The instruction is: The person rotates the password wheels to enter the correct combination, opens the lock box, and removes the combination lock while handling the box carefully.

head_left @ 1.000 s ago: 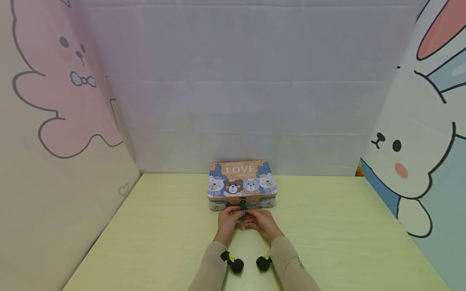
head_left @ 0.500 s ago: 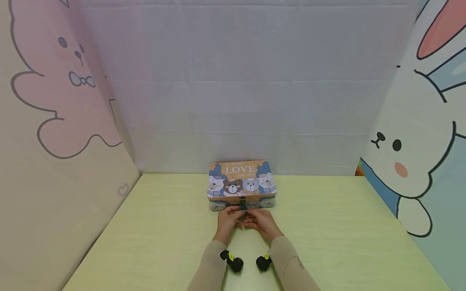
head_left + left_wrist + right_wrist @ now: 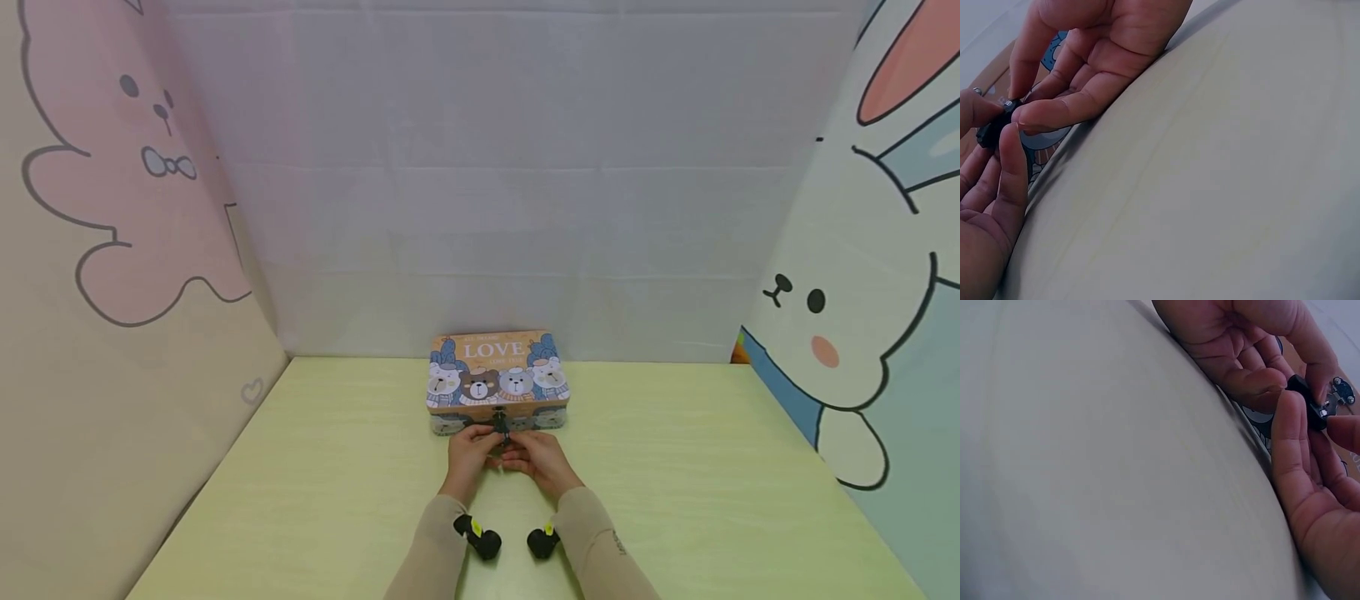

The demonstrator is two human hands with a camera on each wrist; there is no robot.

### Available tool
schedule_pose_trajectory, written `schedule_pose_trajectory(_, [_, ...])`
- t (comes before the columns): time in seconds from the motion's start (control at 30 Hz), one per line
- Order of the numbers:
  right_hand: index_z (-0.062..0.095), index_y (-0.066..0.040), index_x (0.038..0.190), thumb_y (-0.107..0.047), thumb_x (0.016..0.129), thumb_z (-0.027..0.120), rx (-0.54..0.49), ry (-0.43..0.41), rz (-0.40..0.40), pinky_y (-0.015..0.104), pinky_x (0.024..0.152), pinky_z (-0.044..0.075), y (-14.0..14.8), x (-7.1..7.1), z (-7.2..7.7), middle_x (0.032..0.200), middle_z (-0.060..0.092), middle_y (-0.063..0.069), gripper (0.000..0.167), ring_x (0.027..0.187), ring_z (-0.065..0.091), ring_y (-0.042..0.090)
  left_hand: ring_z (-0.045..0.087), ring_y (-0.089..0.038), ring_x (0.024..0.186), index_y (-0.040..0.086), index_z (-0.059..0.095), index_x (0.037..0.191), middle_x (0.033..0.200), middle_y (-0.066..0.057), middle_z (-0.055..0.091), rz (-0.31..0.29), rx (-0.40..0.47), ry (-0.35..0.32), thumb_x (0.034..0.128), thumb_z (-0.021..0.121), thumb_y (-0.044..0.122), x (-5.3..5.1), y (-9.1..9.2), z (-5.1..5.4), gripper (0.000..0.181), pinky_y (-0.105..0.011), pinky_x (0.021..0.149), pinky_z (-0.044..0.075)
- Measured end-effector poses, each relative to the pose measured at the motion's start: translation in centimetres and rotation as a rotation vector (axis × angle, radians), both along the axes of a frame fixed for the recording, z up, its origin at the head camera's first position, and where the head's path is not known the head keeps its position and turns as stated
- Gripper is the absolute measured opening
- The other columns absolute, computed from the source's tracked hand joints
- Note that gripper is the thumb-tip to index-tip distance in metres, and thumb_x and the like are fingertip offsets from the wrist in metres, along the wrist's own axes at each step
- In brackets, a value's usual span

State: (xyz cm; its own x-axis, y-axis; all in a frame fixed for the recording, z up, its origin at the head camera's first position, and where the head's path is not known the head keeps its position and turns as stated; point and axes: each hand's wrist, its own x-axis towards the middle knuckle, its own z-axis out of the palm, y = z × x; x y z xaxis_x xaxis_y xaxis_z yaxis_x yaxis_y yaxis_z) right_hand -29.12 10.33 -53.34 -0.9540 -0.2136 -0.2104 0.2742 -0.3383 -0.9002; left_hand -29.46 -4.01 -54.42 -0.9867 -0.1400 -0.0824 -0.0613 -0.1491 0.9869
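Note:
A small black padlock (image 3: 1305,400) with bright metal at one end sits at the front clasp of a tin box (image 3: 497,367). The tin's lid is down and shows cartoon bears and the word LOVE. My left hand (image 3: 467,457) pinches the padlock between thumb and fingertips from the left. From the other side, my right hand (image 3: 543,458) pinches it too. In the left wrist view the padlock (image 3: 997,128) is partly covered by fingertips. Metal clasp parts (image 3: 1342,390) show beside it in the right wrist view. Whether the shackle is locked cannot be made out.
The tin stands near the back of a pale yellow-green table (image 3: 337,467), before a whitish back cloth (image 3: 480,183). Printed side panels flank it, with a pink animal (image 3: 142,225) left and a rabbit (image 3: 832,317) right. Black wrist devices (image 3: 486,546) hang inside both sleeves.
Both hands stay at the padlock in almost the same pose. The tin has not visibly moved; only a slight shift of the camera shows.

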Motion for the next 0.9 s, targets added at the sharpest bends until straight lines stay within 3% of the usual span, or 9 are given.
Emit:
schedule_pose_trajectory(0.37, [0.065, 0.005, 0.097, -0.004, 0.101, 0.051, -0.007, 0.001, 0.013, 0.027, 0.066, 0.06, 0.04, -0.07, -0.07, 0.078, 0.066, 0.009, 0.016, 0.068, 0.067, 0.014, 0.059, -0.011, 0.046, -0.011, 0.067, 0.1, 0.081, -0.013, 0.071, 0.006, -0.02, -0.009, 0.0844, 0.073, 0.001, 0.0, 0.06, 0.21, 0.02, -0.023, 0.045, 0.054])
schedule_pose_trajectory(0.63, [0.063, 0.007, 0.099, -0.004, 0.1, 0.052, -0.003, -0.004, 0.016, 0.027, 0.067, 0.06, 0.02, -0.02, -0.04, 0.079, 0.065, 0.01, 0.016, 0.069, 0.067, 0.015, 0.059, -0.011, 0.046, -0.01, 0.068, 0.101, 0.083, -0.012, 0.071, -0.002, -0.042, -0.03, 0.0858, 0.073, 0.003, -0.07, -0.06, 0.08, 0.021, -0.023, 0.047, 0.054])
schedule_pose_trajectory(0.9, [0.063, 0.007, 0.1, -0.004, 0.101, 0.052, 0.001, -0.008, 0.0, 0.027, 0.066, 0.06, 0.01, -0.06, -0.09, 0.079, 0.065, 0.01, 0.016, 0.068, 0.067, 0.015, 0.062, -0.012, 0.053, -0.01, 0.068, 0.099, 0.083, -0.007, 0.07, -0.019, 0.01, -0.022, 0.0878, 0.072, 0.004, -0.02, -0.13, 0.16, 0.019, -0.025, 0.05, 0.056])
